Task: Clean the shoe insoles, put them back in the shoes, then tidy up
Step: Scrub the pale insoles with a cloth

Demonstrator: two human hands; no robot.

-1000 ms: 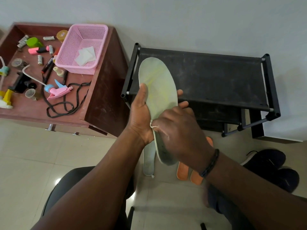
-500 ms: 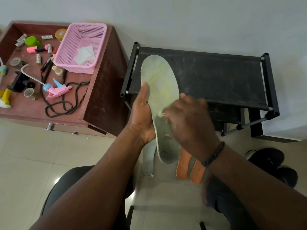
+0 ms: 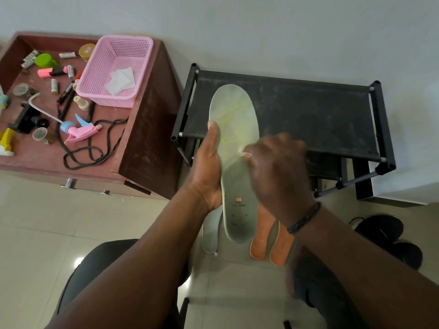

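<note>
Pale insole (image 3: 234, 148) held upright over the rack (image 3: 308, 119), gripped along its edge by the left hand (image 3: 206, 172), thumb on the face. Right hand (image 3: 278, 172), blurred, fingers curled round a small white wipe (image 3: 243, 154) pressed mid-insole. Cleaning judged under way, not finished. On the floor below: a second pale insole (image 3: 210, 233) and two orange insoles (image 3: 270, 243), cleaned or not, cannot tell. Shoes (image 3: 389, 238) at right, without insoles. Refitting and tidying remaining.

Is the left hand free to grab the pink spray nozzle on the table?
Probably not yet: the left hand grips the pale insole. The pink spray nozzle lies uncovered on the table.
</note>
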